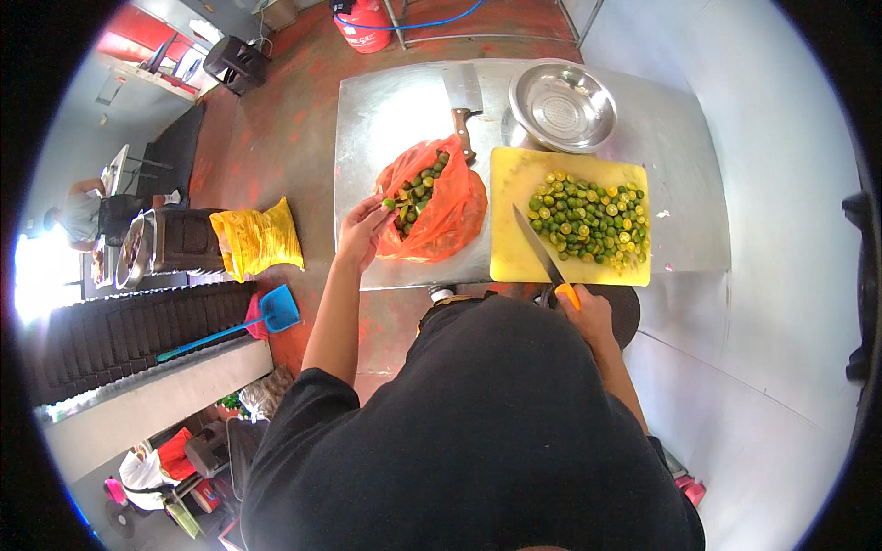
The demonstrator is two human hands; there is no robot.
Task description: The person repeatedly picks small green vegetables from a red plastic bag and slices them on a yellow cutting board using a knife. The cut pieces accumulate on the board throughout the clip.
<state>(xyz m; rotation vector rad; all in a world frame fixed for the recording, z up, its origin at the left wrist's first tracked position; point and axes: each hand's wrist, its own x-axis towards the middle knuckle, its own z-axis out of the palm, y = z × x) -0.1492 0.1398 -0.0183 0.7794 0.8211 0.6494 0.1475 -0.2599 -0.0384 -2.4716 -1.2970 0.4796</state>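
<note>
My left hand [363, 231] pinches a small green calamansi [389, 204] at the left edge of an orange plastic bag [468, 206]. Inside the open bag lie several whole calamansi [420, 189], some yellowish. In my right hand [588, 315] is a kitchen knife [537, 244], gripped by its orange handle, its blade angled up and left over a yellow cutting board [513, 258]. Many halved calamansi [592, 220] cover the right part of that board, some with the cut face up. The board's left side shows wet stains.
Behind the bag lies a cleaver [463, 93] with a wooden handle. A stainless steel colander [561, 107] rests at the board's far edge. The metal table [413, 76] meets a pale wall [778, 241] at right. A yellow sack [258, 237] and blue dustpan [279, 308] are at left; a person [83, 210] is beyond.
</note>
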